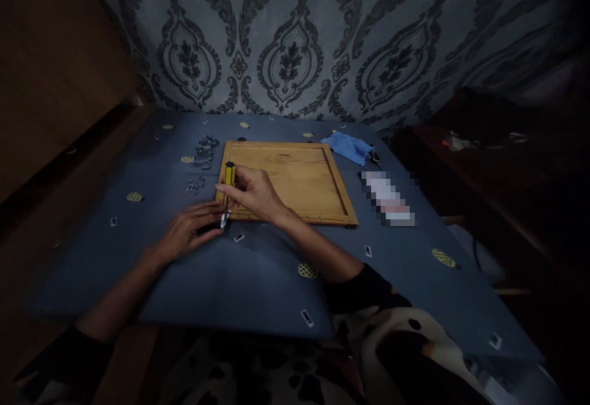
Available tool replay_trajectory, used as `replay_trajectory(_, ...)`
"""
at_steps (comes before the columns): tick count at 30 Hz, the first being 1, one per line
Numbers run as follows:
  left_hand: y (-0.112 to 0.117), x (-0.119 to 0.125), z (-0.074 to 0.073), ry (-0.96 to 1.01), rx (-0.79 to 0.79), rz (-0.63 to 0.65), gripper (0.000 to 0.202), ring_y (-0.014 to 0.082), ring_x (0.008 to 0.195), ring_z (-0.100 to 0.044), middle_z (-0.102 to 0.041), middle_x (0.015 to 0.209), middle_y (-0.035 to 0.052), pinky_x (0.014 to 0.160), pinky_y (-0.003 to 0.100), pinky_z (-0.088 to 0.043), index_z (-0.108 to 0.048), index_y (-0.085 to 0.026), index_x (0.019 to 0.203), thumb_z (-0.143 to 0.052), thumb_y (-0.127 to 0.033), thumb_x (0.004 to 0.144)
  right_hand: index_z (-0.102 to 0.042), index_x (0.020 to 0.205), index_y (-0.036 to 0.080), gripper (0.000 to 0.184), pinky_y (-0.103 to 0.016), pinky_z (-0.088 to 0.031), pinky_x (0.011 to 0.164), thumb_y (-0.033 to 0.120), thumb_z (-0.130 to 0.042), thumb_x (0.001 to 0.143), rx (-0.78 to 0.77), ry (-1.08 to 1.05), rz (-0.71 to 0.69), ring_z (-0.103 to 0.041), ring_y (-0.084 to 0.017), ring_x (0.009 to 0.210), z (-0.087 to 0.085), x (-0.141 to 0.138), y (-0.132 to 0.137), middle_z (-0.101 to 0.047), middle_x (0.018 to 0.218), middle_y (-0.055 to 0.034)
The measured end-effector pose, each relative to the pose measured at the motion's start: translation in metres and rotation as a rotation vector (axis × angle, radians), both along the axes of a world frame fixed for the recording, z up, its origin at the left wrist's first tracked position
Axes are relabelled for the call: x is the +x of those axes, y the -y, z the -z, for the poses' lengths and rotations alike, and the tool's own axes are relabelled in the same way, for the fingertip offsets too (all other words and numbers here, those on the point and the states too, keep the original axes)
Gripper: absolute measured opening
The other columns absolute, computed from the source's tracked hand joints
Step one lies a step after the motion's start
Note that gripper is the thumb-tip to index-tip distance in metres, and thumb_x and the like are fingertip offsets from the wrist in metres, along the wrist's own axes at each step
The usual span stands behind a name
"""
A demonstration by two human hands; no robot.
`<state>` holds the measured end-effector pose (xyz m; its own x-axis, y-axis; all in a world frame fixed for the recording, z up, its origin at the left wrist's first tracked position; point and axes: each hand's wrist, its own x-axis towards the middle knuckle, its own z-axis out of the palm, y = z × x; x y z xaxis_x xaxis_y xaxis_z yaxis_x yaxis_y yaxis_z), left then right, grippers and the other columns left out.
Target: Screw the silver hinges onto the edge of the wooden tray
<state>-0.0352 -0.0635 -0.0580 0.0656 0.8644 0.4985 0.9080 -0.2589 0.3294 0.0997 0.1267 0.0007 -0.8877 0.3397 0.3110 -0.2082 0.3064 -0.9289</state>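
A wooden panel with a raised frame [295, 174] lies flat on the cloth-covered table. My right hand [255, 191] is closed round a screwdriver [230, 174] with a yellow and black handle, held upright, its shaft pointing down at the panel's near left corner. There sits a small shiny metal fitting [224, 221], which the screwdriver tip seems to meet. My left hand [191, 228] steadies this fitting between thumb and fingers, its fingertips at the panel's edge. What the screwdriver tip touches is too small to make out.
Several metal fittings [205, 151] lie in a heap left of the panel, with loose screws [196, 184] in front of them. A blue cloth [348, 147] lies at the back right. A blurred-out flat object [389, 199] rests right of the panel. The patterned wall [290, 55] stands behind.
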Motion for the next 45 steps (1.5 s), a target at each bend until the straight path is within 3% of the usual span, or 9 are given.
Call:
replay_trajectory(8, 0.0, 0.0, 0.0, -0.014, -0.001, -0.001, 0.029, 0.0292, 0.133, -0.07, -0.077, 0.135, 0.01, 0.109, 0.052, -0.061, -0.074, -0.023, 0.129, -0.065, -0.038, 0.106, -0.057, 0.086, 0.021, 0.02, -0.029, -0.054, 0.061, 0.032, -0.073, 0.091, -0.054, -0.003, -0.054, -0.065, -0.014, 0.06, -0.003, 0.001, -0.001, -0.063, 0.075, 0.0024)
replay_trajectory(16, 0.0, 0.002, -0.002, -0.028, 0.031, -0.007, 0.028, 0.0276, 0.131, -0.071, -0.078, 0.133, 0.0106, 0.11, 0.047, -0.061, -0.076, -0.022, 0.124, -0.063, -0.04, 0.107, -0.058, 0.089, 0.02, 0.011, -0.027, -0.052, 0.073, 0.026, -0.065, 0.096, 0.119, 0.043, -0.253, -0.07, -0.017, 0.081, -0.016, 0.009, -0.012, -0.066, 0.081, 0.0009)
replay_trajectory(28, 0.0, 0.001, 0.002, 0.001, 0.021, -0.008, 0.027, 0.0268, 0.129, -0.072, -0.079, 0.13, 0.0087, 0.11, 0.049, -0.062, -0.076, -0.024, 0.126, -0.065, -0.039, 0.106, -0.046, 0.079, 0.023, 0.032, -0.025, -0.039, 0.063, 0.033, -0.073, 0.093, 0.229, -0.064, 0.025, -0.052, -0.012, 0.069, -0.001, 0.001, 0.006, -0.056, 0.073, 0.0046)
replay_trajectory(36, 0.0, 0.001, 0.001, 0.013, -0.004, -0.014, 0.028, 0.028, 0.131, -0.071, -0.079, 0.129, 0.009, 0.112, 0.051, -0.059, -0.076, -0.024, 0.127, -0.066, -0.038, 0.105, -0.046, 0.077, 0.024, 0.038, -0.025, -0.041, 0.06, 0.046, -0.07, 0.095, 0.158, -0.115, 0.127, -0.052, -0.011, 0.065, -0.002, 0.001, 0.009, -0.052, 0.069, 0.0051)
replay_trajectory(41, -0.001, 0.002, -0.001, -0.019, 0.029, 0.005, 0.028, 0.0274, 0.13, -0.072, -0.078, 0.132, 0.0101, 0.108, 0.047, -0.062, -0.076, -0.022, 0.127, -0.065, -0.037, 0.106, -0.045, 0.076, 0.024, 0.044, -0.025, -0.041, 0.058, 0.056, -0.069, 0.094, 0.131, -0.124, 0.156, -0.051, -0.012, 0.064, -0.004, 0.002, 0.003, -0.049, 0.067, 0.005)
replay_trajectory(45, -0.001, 0.002, -0.002, -0.04, 0.038, -0.002, 0.029, 0.0276, 0.13, -0.072, -0.078, 0.132, 0.0104, 0.107, 0.048, -0.063, -0.075, -0.022, 0.127, -0.064, -0.039, 0.107, -0.044, 0.075, 0.024, 0.042, -0.025, -0.038, 0.058, 0.051, -0.07, 0.093, 0.166, -0.107, 0.148, -0.049, -0.012, 0.064, -0.004, 0.002, 0.001, -0.049, 0.066, 0.0051)
